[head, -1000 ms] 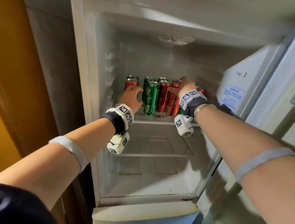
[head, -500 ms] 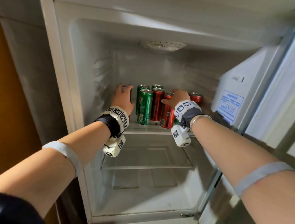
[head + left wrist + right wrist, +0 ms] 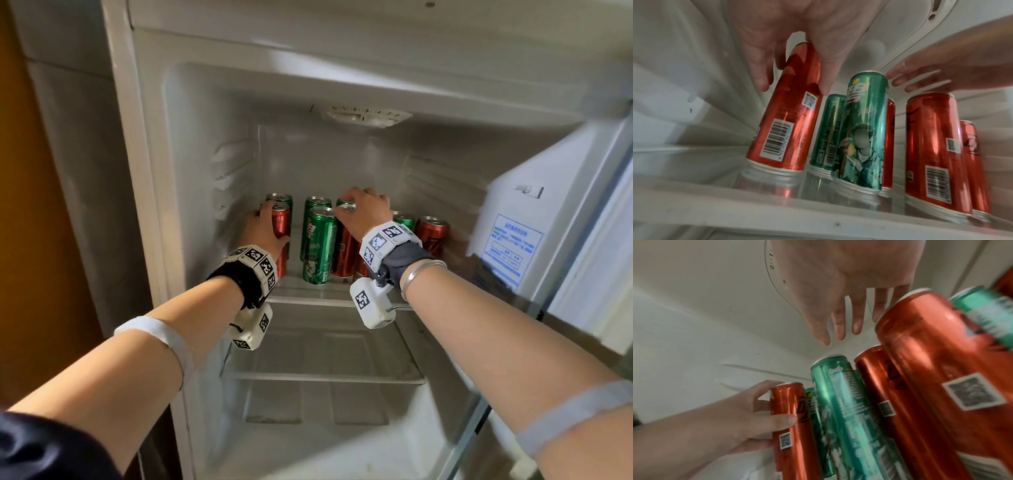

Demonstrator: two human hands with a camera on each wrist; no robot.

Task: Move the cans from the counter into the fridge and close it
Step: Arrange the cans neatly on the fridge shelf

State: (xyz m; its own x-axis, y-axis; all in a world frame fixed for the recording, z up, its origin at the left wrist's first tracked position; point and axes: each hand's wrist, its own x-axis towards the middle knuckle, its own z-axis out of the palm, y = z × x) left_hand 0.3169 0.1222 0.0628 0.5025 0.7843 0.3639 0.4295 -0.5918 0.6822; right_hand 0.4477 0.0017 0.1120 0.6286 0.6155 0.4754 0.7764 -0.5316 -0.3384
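Several red and green cans stand on the fridge's upper glass shelf (image 3: 308, 294). My left hand (image 3: 270, 222) grips the leftmost red can (image 3: 281, 222) near its top, thumb on one side and fingers on the other; the left wrist view shows that red can (image 3: 789, 105) with its base on the shelf. My right hand (image 3: 363, 209) hovers over the tops of the middle cans. In the right wrist view the right hand (image 3: 838, 331) has straight fingers and holds nothing. A green can (image 3: 320, 246) stands in front between the hands.
The fridge door (image 3: 513, 240) stands open on the right. More cans sit at the shelf's right end, among them a red can (image 3: 432, 236). A bare lower shelf (image 3: 325, 373) lies below. The fridge's left wall is close beside my left hand.
My right hand has left the front red can and moved up and back over the can tops with fingers straightened. The left hand stays on the leftmost red can.
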